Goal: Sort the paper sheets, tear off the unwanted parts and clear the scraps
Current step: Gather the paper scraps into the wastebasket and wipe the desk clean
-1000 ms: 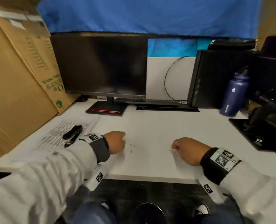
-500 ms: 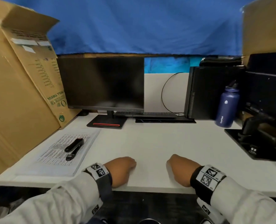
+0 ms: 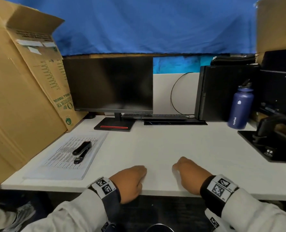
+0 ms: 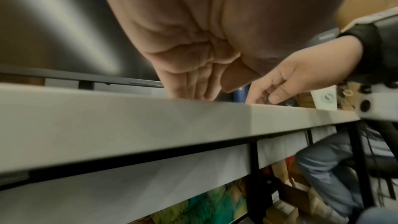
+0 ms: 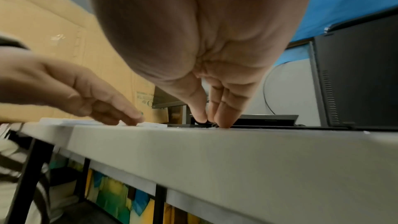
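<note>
Both hands down at the near edge of the white desk (image 3: pixel 155 148), near each other but apart. Left hand (image 3: pixel 129 183) palm down, fingers fairly straight and together, tips touching the desktop, holding nothing. Right hand (image 3: pixel 189 174) likewise palm down, thumb and fingertips (image 5: pixel 224 118) drawn together and pressed to the surface; cannot tell whether any scrap sits pinched between them. Paper sheets (image 3: pixel 68 154) stacked in 1 pile well to the left of the left hand and farther back, printed side up, with a black stapler (image 3: pixel 82 151) lying on top. Dark monitor (image 3: pixel 110 84) straight ahead beyond both hands, blue bottle (image 3: pixel 240 108) far off to the right of the right hand.
</note>
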{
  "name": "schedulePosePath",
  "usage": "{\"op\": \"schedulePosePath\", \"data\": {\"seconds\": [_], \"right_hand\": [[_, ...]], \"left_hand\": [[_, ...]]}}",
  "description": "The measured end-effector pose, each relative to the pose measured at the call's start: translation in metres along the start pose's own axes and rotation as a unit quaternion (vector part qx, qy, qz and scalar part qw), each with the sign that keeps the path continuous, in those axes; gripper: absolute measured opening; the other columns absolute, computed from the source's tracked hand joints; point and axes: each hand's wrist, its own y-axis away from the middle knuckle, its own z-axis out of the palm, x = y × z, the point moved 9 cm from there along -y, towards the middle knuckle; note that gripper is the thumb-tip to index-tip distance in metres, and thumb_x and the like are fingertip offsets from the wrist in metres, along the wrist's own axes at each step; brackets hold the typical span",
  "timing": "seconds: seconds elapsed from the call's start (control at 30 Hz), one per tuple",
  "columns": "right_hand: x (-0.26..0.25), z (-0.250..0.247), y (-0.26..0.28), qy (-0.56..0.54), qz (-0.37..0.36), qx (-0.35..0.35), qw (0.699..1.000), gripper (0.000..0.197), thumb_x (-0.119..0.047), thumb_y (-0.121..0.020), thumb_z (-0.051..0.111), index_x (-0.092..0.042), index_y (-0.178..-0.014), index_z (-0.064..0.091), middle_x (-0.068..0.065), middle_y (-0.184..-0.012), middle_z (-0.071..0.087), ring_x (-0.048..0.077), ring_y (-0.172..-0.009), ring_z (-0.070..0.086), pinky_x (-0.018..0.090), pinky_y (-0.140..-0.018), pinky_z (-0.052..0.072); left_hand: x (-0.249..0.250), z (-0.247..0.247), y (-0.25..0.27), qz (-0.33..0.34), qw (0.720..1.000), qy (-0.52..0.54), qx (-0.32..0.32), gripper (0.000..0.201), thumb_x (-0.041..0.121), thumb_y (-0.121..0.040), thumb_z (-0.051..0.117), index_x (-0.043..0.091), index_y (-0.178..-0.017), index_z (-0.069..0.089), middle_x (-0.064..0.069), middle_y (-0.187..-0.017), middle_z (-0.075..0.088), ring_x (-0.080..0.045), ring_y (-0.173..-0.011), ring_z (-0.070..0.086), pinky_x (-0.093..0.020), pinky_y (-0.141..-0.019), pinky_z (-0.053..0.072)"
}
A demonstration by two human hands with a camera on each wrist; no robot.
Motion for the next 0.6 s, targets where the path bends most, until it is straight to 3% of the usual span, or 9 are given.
{"op": "schedulePosePath", "data": {"seconds": [0.1,0.17,0.23,0.27,0.33,0.43,0.47,0.53,0.6], "right_hand": [[0.021,-0.012,-0.002,-0.039,0.053,0.034,0.997,0.045,0.0,-0.092,0.041,-0.014,-0.133,0.055,0.006,-0.133,0.045,0.022,-0.117,0.054,0.03,-0.103,0.046],[0.032,-0.011,-0.004,-0.035,0.085,0.036,0.995,0.042,-0.004,-0.093,0.04,-0.012,-0.132,0.053,0.008,-0.131,0.045,0.023,-0.117,0.053,0.029,-0.101,0.046],[0.033,-0.007,-0.005,-0.026,0.099,0.022,0.995,0.034,-0.008,-0.094,0.039,-0.011,-0.124,0.055,0.009,-0.126,0.048,0.024,-0.114,0.053,0.026,-0.093,0.046],[0.03,-0.006,-0.005,-0.02,0.097,0.017,0.995,0.031,-0.01,-0.095,0.039,-0.011,-0.121,0.056,0.01,-0.124,0.049,0.024,-0.112,0.054,0.025,-0.088,0.045],[0.021,-0.004,-0.007,-0.016,0.079,0.006,0.997,0.027,-0.011,-0.095,0.041,-0.012,-0.114,0.059,0.01,-0.12,0.05,0.025,-0.11,0.055,0.025,-0.084,0.044],[0.007,0.001,-0.003,-0.006,0.034,-0.008,0.999,0.024,-0.001,-0.088,0.04,-0.018,-0.09,0.057,0.009,-0.117,0.049,0.024,-0.107,0.053,0.032,-0.091,0.051],[0.002,0.002,-0.001,0.0,0.021,-0.012,1.0,0.025,0.001,-0.088,0.04,-0.018,-0.088,0.056,0.009,-0.117,0.049,0.024,-0.108,0.053,0.033,-0.093,0.051],[-0.002,0.004,0.002,0.004,0.003,-0.011,1.0,0.028,0.001,-0.089,0.04,-0.015,-0.101,0.06,0.008,-0.119,0.048,0.023,-0.11,0.051,0.034,-0.095,0.05],[-0.005,0.001,0.003,-0.003,-0.004,-0.001,1.0,0.024,0.003,-0.088,0.039,-0.015,-0.096,0.053,0.008,-0.118,0.047,0.023,-0.108,0.051,0.032,-0.094,0.049]], "left_hand": [[-0.021,-0.011,-0.006,-0.057,0.996,0.047,0.049,0.047,0.022,-0.103,0.039,0.018,-0.149,0.039,0.003,-0.151,0.042,-0.017,-0.138,0.041,-0.022,-0.115,0.026],[-0.03,-0.018,-0.014,-0.104,0.992,0.036,0.066,0.027,0.017,-0.1,0.042,0.011,-0.12,0.059,-0.004,-0.126,0.059,-0.025,-0.116,0.056,-0.03,-0.099,0.044],[-0.023,-0.024,-0.021,-0.139,0.988,0.001,0.072,0.014,0.011,-0.096,0.042,0.008,-0.088,0.053,-0.009,-0.098,0.057,-0.026,-0.089,0.057,-0.031,-0.075,0.045],[-0.016,-0.024,-0.023,-0.15,0.987,-0.012,0.065,0.014,0.01,-0.095,0.042,0.009,-0.088,0.054,-0.011,-0.097,0.056,-0.026,-0.089,0.056,-0.031,-0.073,0.043],[0.001,-0.014,-0.024,-0.159,0.985,-0.056,0.031,0.021,0.009,-0.092,0.044,0.007,-0.106,0.059,-0.011,-0.113,0.055,-0.028,-0.105,0.054,-0.032,-0.077,0.043],[0.016,0.005,-0.018,-0.137,0.984,-0.117,-0.007,0.029,0.008,-0.089,0.049,0.005,-0.118,0.054,-0.009,-0.122,0.048,-0.028,-0.112,0.048,-0.031,-0.076,0.041],[0.016,0.007,-0.015,-0.127,0.985,-0.117,-0.005,0.03,0.008,-0.088,0.05,0.005,-0.119,0.052,-0.009,-0.122,0.048,-0.028,-0.111,0.048,-0.03,-0.075,0.04],[0.015,0.008,-0.011,-0.105,0.99,-0.099,0.002,0.031,0.007,-0.087,0.051,0.004,-0.118,0.05,-0.009,-0.118,0.051,-0.026,-0.109,0.051,-0.028,-0.074,0.038],[0.015,0.008,-0.011,-0.099,0.993,-0.07,0.006,0.047,0.007,-0.087,0.052,0.001,-0.132,0.043,-0.01,-0.12,0.052,-0.025,-0.11,0.053,-0.027,-0.078,0.042]]}}
